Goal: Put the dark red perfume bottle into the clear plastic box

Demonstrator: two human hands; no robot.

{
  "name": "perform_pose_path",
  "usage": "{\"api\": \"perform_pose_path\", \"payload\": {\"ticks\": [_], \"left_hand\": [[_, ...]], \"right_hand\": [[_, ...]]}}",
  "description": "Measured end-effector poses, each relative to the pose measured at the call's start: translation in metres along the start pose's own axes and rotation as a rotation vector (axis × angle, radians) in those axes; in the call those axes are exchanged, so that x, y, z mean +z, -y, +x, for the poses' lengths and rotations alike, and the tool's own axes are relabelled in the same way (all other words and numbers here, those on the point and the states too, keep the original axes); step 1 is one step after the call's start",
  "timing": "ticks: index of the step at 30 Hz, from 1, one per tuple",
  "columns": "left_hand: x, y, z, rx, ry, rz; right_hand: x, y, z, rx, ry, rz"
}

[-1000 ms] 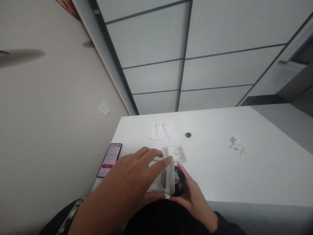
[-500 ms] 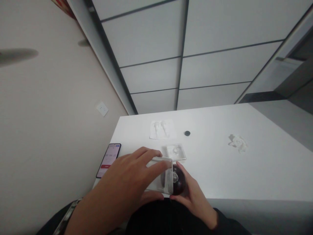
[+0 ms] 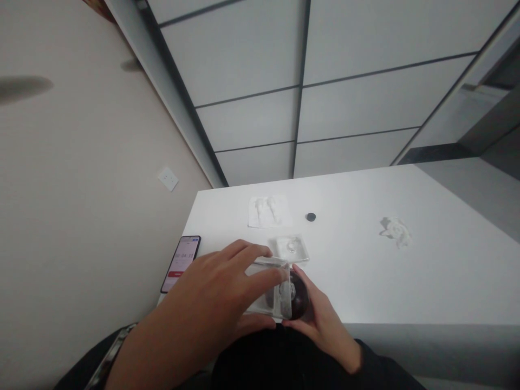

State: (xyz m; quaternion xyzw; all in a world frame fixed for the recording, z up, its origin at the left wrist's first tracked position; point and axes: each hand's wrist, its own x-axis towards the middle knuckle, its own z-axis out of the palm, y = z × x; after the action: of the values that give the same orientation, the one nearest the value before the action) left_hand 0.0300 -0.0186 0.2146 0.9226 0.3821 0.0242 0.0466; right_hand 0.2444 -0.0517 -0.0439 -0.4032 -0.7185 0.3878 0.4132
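My left hand (image 3: 211, 303) grips a clear plastic case (image 3: 273, 290) from above, fingers curled over its top edge. My right hand (image 3: 323, 322) cups a dark round object (image 3: 299, 297) pressed against the case's right side. Both hands are at the near edge of the white table (image 3: 357, 271). Just beyond them lies a second clear plastic tray (image 3: 289, 248) with a small round piece in it.
A phone (image 3: 181, 263) with a lit screen lies at the table's left edge. Farther back are a white sheet with two small white pieces (image 3: 268, 210), a small black disc (image 3: 311, 217) and a crumpled white scrap (image 3: 395, 232) to the right. A wall runs along the left.
The hands keep the same hold on the case and dark object. The view has tilted slightly, so the table items sit a little higher in the picture.
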Motion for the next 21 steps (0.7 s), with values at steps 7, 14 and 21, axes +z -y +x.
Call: {"api": "perform_pose_path", "payload": {"ticks": [7,14,21], "left_hand": [[-0.0005,-0.0007,-0.0001,-0.004,0.011,0.022],[-0.0005,-0.0028,-0.0005,0.005,-0.003,0.022],[-0.0024,-0.0051,0.0017,-0.014,0.011,0.020]], "right_hand": [[-0.0012,0.0029,0.0014,0.011,0.013,-0.010],[-0.0009,0.0025,0.0022,-0.004,0.006,-0.014],[-0.0011,0.0040,0.0021,-0.014,0.008,-0.022]]}}
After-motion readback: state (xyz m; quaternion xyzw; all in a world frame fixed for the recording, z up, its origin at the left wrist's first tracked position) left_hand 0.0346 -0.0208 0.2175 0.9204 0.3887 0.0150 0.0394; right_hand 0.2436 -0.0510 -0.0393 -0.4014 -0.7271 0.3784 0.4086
